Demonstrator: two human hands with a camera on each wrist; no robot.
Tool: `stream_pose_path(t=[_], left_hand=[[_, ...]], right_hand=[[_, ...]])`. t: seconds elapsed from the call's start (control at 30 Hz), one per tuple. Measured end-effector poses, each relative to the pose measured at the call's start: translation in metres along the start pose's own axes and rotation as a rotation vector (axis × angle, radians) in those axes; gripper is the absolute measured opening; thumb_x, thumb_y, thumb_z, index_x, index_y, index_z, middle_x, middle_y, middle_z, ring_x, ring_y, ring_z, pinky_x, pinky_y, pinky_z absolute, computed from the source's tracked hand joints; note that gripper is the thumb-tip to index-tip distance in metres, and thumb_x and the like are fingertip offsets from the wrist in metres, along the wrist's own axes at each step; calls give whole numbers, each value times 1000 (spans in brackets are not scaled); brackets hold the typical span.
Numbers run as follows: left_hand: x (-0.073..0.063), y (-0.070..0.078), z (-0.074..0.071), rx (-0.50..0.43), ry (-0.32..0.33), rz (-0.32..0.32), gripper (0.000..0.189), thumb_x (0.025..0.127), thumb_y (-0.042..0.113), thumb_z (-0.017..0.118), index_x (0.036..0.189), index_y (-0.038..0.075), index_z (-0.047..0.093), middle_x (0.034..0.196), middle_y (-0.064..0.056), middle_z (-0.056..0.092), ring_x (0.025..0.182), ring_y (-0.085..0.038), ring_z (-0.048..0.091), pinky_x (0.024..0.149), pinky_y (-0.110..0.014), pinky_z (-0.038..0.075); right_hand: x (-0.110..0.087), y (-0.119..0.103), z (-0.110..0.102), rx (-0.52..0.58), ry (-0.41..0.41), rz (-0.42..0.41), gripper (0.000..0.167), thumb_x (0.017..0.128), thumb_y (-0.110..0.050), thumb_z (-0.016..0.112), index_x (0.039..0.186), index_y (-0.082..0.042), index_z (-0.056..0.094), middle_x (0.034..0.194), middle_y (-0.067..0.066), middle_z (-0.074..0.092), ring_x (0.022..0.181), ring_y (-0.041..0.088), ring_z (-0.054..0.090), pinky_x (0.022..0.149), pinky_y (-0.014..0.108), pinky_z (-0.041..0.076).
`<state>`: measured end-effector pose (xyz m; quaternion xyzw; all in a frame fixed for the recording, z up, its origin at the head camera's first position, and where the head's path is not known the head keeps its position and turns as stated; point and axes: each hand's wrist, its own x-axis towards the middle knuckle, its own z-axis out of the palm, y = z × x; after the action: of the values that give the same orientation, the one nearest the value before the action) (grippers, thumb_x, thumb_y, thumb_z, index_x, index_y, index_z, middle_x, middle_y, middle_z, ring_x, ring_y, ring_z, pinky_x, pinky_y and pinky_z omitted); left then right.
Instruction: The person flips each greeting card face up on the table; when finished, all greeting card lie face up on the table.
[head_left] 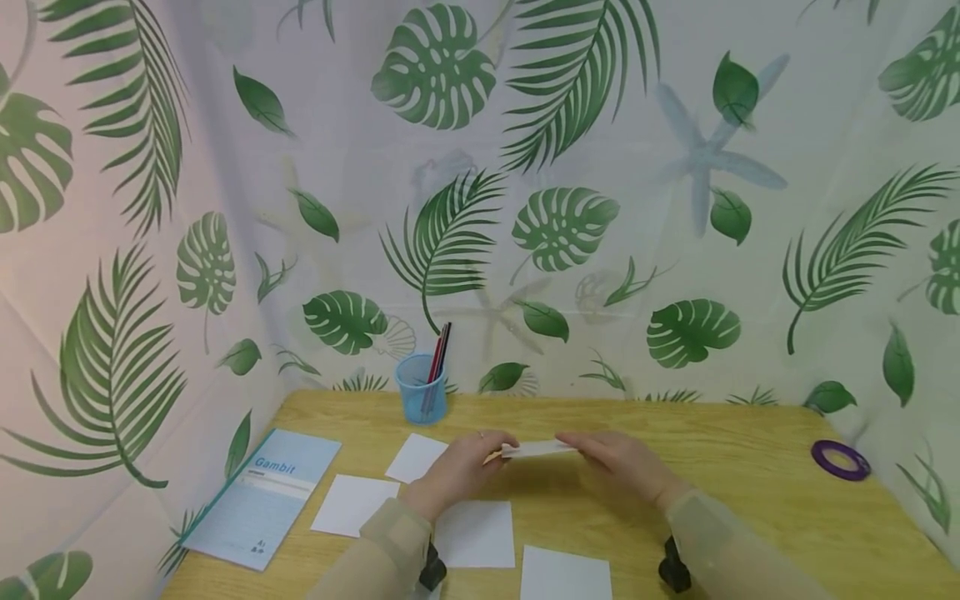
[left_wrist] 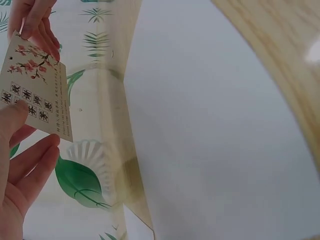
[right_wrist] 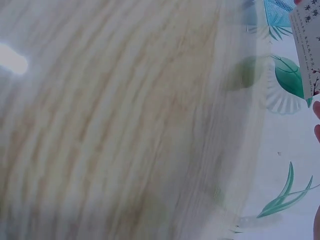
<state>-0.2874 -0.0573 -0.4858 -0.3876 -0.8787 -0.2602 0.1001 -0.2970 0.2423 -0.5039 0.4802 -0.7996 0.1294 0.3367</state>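
A printed card (head_left: 540, 448) is held up above the table between both hands, tilted nearly edge-on in the head view. My left hand (head_left: 465, 471) pinches its left end and my right hand (head_left: 626, 462) the opposite end. In the left wrist view the card (left_wrist: 35, 95) shows pink blossoms on a branch and boxed Chinese characters. There the left thumb presses on its printed face, while the fingers of the right hand (left_wrist: 35, 22) grip the far edge. Only a corner of the card (right_wrist: 309, 55) and some fingertips enter the right wrist view.
White paper squares (head_left: 354, 504) lie on the wooden table (head_left: 720, 450), several of them around and below the left forearm. A Gambit pad (head_left: 262, 500) lies at the left. Behind stands a blue mesh cup (head_left: 420, 392) with pencils. A purple ring (head_left: 823, 458) rests far right.
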Motion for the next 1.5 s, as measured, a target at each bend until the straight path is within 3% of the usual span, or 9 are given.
stream_pose_path(t=[0.1,0.3,0.4,0.47,0.6,0.77,0.9,1.13,1.5], left_hand=[[2,1,1,-20,45,-9,18,93,4,66,110,11,64,105,-4,74,97,-16,71,87,-25,58],[3,4,0,-164,141,-116,9,93,2,65,100,9,65,100,-6,74,94,-18,72,84,-23,59],[4,5,0,-248,167,-174,8,94,2,64,98,9,65,100,-6,74,95,-20,72,83,-23,59],[5,4,1,-282,183,-194,8,93,2,64,97,9,66,99,-6,74,96,-20,72,83,-23,59],[6,4,2,-324,219,-222,7,94,5,65,98,10,67,99,-5,74,95,-20,72,82,-25,59],[10,9,3,-374,267,-301,8,94,10,66,100,10,71,100,-6,74,90,-21,73,81,-27,60],[15,11,4,-449,311,-376,10,94,12,67,101,10,73,97,-6,75,86,-19,72,77,-25,60],[25,16,6,-514,376,-457,10,93,12,68,100,8,74,95,-7,75,83,-16,71,72,-23,58],[36,25,13,-767,442,-560,16,91,3,68,106,2,73,94,-16,71,84,-22,70,73,-30,62]], right_hand=[[2,-1,-1,3,42,13,41,108,-27,34,126,-10,66,112,2,74,92,15,72,80,26,58],[3,-5,2,91,123,117,19,95,-6,63,112,-5,72,104,7,76,90,20,74,83,18,56],[4,-8,3,141,162,220,28,80,8,73,106,-5,73,99,7,77,87,21,74,81,13,55],[4,-11,3,173,179,299,32,76,11,74,104,-5,74,97,6,77,86,20,74,78,11,54],[5,-17,1,257,177,502,24,83,5,73,103,-6,75,98,6,77,88,14,74,75,9,54],[12,-27,-8,503,180,839,17,93,-5,66,107,-1,73,102,14,76,89,1,70,77,12,55],[15,-29,-11,631,196,1036,19,95,-8,64,110,2,71,106,19,74,87,-3,68,78,17,58],[20,-28,-13,719,271,1158,24,95,-12,65,112,4,70,103,9,75,84,-1,69,78,19,59],[26,-29,-17,859,373,1246,36,96,-16,65,121,10,64,83,-16,72,73,5,67,68,23,60]])
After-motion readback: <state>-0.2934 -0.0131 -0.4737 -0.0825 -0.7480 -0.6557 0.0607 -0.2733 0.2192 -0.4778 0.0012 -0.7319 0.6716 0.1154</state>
